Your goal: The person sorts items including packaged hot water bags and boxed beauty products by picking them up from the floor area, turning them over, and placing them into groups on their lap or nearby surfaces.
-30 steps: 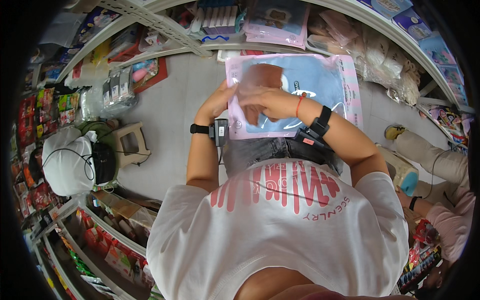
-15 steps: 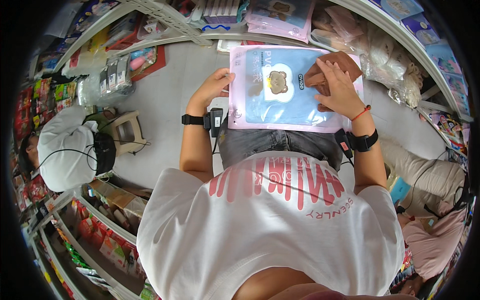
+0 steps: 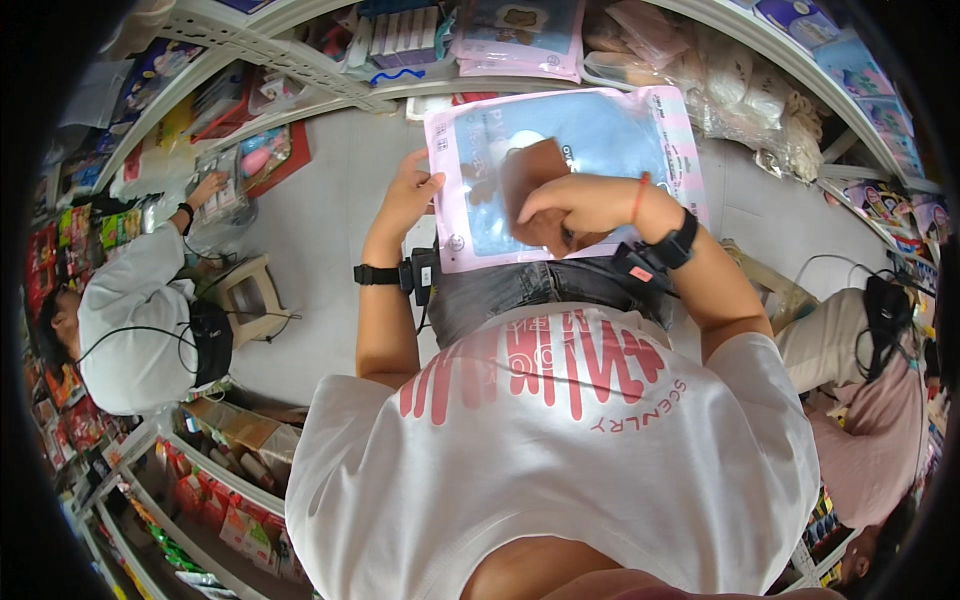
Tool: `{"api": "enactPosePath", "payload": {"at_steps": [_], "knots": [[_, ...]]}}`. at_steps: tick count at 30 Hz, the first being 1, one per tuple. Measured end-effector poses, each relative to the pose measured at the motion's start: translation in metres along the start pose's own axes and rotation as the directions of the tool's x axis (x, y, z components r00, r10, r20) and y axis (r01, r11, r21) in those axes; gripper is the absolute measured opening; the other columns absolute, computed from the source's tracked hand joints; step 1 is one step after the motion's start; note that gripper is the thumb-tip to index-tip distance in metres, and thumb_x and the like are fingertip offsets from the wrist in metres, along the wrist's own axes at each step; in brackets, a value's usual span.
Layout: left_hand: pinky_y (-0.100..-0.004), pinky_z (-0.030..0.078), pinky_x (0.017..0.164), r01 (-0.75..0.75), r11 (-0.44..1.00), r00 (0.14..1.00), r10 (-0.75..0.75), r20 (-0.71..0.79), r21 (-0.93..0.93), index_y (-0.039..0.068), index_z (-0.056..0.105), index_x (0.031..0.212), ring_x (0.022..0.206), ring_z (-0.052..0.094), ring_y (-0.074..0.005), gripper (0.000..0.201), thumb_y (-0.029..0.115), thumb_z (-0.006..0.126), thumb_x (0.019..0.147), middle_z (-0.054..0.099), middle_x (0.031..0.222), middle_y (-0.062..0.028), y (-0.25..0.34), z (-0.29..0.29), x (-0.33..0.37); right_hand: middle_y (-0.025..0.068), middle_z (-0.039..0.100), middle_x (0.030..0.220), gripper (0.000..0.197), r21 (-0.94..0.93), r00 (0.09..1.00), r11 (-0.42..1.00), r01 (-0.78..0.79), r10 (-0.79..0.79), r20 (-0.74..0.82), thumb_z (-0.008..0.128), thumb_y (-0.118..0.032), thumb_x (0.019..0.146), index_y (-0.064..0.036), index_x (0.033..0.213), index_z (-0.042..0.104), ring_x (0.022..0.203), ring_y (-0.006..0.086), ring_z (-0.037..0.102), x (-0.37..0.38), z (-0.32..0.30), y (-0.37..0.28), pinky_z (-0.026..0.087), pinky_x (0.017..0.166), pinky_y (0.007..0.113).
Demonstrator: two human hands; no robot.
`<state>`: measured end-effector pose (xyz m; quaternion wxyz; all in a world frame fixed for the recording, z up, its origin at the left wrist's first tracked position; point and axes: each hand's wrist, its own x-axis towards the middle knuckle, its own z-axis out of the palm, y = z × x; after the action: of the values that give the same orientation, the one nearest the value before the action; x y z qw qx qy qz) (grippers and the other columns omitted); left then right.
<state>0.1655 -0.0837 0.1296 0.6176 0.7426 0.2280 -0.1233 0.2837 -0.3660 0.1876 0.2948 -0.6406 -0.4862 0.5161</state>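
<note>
A flat pink and blue plastic package (image 3: 620, 125) with a bear picture lies upright across my front, above my dark trousers. Its left edge is pinched by my left hand (image 3: 406, 200), thumb on the front and other fingers partly behind. My right hand (image 3: 585, 205) is closed on a brown cloth (image 3: 533, 180), pressing it against the package's front near the middle. The cloth covers most of the printed bear and looks slightly blurred. Fingertips of the right hand are partly tucked into the cloth.
Ahead, a white shelf (image 3: 400, 92) holds more pink and blue packages (image 3: 520, 40) and bagged white goods (image 3: 740, 100). At left, a person in white (image 3: 135, 330) reaches toward packets beside a beige stool (image 3: 250, 300). Another person in pink (image 3: 870, 440) is at right.
My right hand has swept the brown cloth leftward and nearer across the package, and its fingers have curled in. My left hand keeps the left edge. The person at left now reaches an arm forward.
</note>
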Motion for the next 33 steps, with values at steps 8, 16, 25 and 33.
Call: {"api": "enactPosePath", "payload": {"at_steps": [8,16,25,33], "knots": [[-0.0318,0.05,0.085,-0.467,0.776,0.847,0.531,-0.039,0.424,0.02,0.062,0.126,0.101,0.057,-0.0268,0.049,-0.002,0.061,0.082,0.05,0.128,-0.0212,-0.01,0.001,0.005,0.0058,0.061,0.083,0.062,-0.095,0.8,0.99,-0.101,0.024,-0.6,0.042,0.021,0.067,-0.0072,0.12,0.057,0.078,0.0151,0.059,-0.141,-0.03,0.018,0.047,0.074,0.025],[-0.034,0.048,0.09,-0.479,0.728,0.843,0.537,0.026,0.491,0.022,0.063,0.125,0.103,0.058,-0.028,0.055,-0.005,0.063,0.078,0.047,0.134,-0.0222,-0.01,0.0,-0.021,0.0142,0.057,0.108,0.063,-0.131,0.285,0.704,-0.698,0.106,-0.953,0.056,0.009,0.079,-0.0193,0.135,0.051,0.091,0.0304,0.058,-0.185,0.005,0.128,0.048,0.081,0.036],[-0.0373,0.037,0.104,-0.575,0.703,0.782,0.622,0.032,0.419,0.017,0.062,0.127,0.129,0.045,-0.0324,0.046,0.007,0.064,0.082,0.047,0.138,-0.0226,0.002,0.011,-0.021,0.013,0.06,0.111,0.04,0.057,0.393,0.997,-0.059,0.076,-0.917,0.062,-0.009,0.081,-0.0088,0.121,0.061,0.103,0.026,0.055,-0.17,0.001,0.224,0.042,0.093,0.033],[-0.0294,0.046,0.089,-0.666,0.732,0.668,0.672,-0.319,0.147,0.001,0.062,0.108,0.106,0.059,-0.0184,0.022,0.019,0.054,0.097,0.063,0.112,-0.0146,0.062,0.002,-0.005,0.001,0.064,0.086,0.019,0.053,-0.07,0.999,0.01,0.054,-0.996,0.062,-0.016,0.093,0.0022,0.095,0.062,0.082,0.008,0.056,-0.154,-0.043,0.076,0.046,0.074,0.023]]}}
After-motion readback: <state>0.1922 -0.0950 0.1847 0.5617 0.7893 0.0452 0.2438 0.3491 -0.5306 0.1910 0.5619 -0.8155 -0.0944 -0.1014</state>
